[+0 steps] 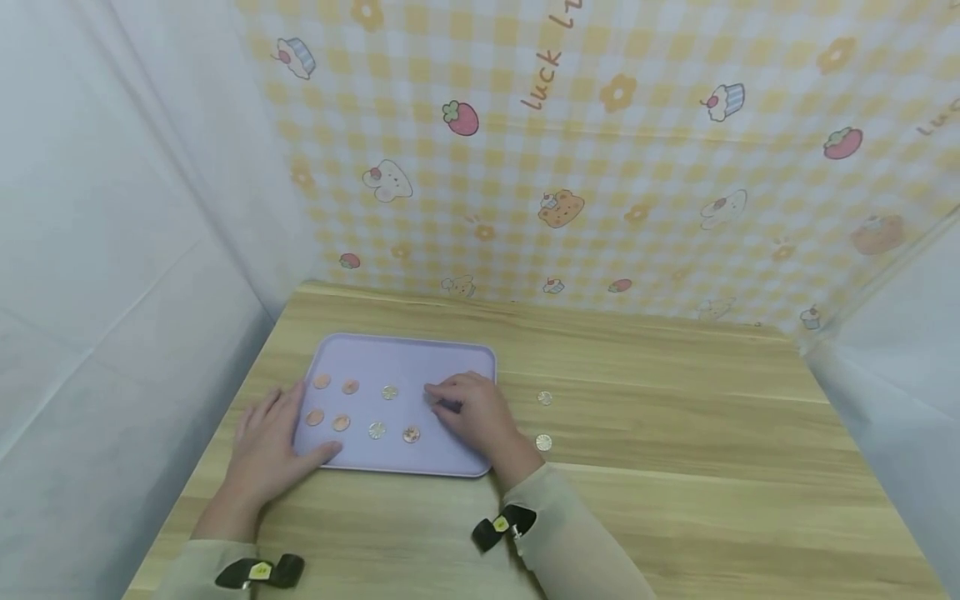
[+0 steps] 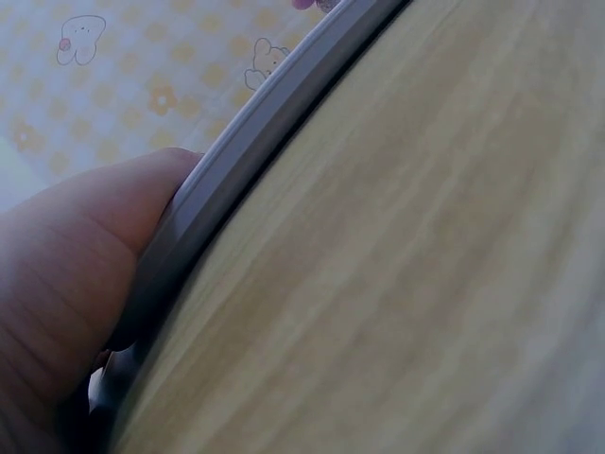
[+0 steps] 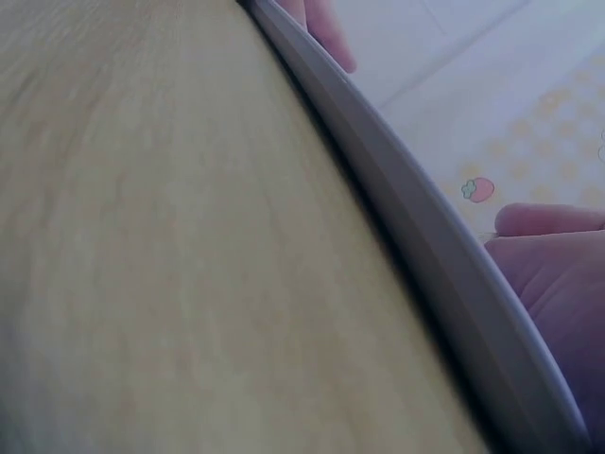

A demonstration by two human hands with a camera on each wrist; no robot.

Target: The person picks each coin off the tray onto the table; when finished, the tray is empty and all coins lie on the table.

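A lavender tray lies on the wooden table, bearing several small round coins. Copper-coloured ones, such as this copper coin, sit in two rows at the left, and a patterned copper coin lies near the front. Two pale, silvery coins are in the middle. Over the tray's right half, my right hand pinches a silvery coin between thumb and fingertips, mostly hidden by them. My left hand rests at the tray's left edge with its fingers extended, its thumb over the front rim.
Two more silvery coins, a far coin and a near coin, lie on the wooden table right of the tray. A yellow checked cloth hangs behind, with white sheeting on the left.
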